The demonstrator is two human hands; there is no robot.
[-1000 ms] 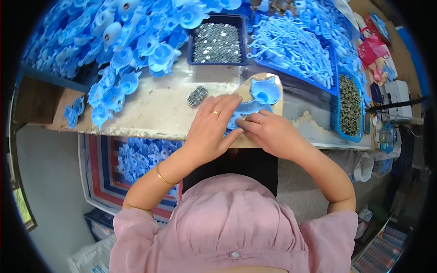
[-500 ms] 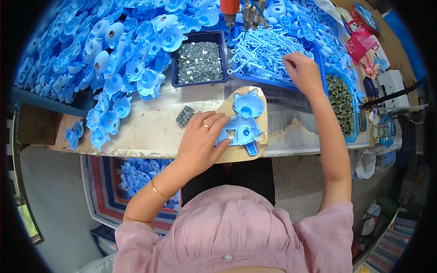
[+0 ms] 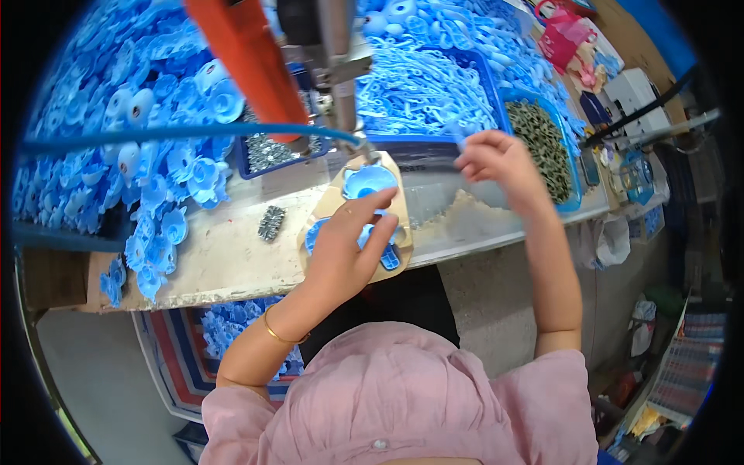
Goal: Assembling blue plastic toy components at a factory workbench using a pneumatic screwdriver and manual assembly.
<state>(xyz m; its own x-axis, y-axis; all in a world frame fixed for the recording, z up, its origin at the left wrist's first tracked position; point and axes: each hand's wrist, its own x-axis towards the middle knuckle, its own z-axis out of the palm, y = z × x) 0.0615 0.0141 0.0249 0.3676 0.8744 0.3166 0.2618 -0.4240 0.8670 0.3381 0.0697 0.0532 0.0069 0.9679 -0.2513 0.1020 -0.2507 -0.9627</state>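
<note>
A tan wooden fixture [image 3: 397,203] sits at the bench's front edge with light blue plastic shell parts [image 3: 369,181] seated in it. My left hand [image 3: 341,242] rests over the fixture, thumb and forefinger apart, and covers much of the lower shell. My right hand [image 3: 500,167] hovers between the fixture and the screw tray, fingers bent together. A blurred, pale blue plastic piece shows at its fingertips. Above the fixture hang an orange power screwdriver [image 3: 252,66] and a metal nozzle arm [image 3: 341,85], close to the upper shell.
Behind lie a blue bin [image 3: 496,85] of thin blue links, a dark tray [image 3: 246,163] of small metal bits and a blue tray [image 3: 577,174] of screws. Blue parts [image 3: 139,101] heap up at left. A metal cluster [image 3: 271,223] lies left of the fixture. A blue hose [image 3: 194,132] crosses in front.
My right hand has come out of the link bin toward me with a pale blue piece. My left hand has shifted over the fixture. The view has turned, and the screwdriver appears larger and closer.
</note>
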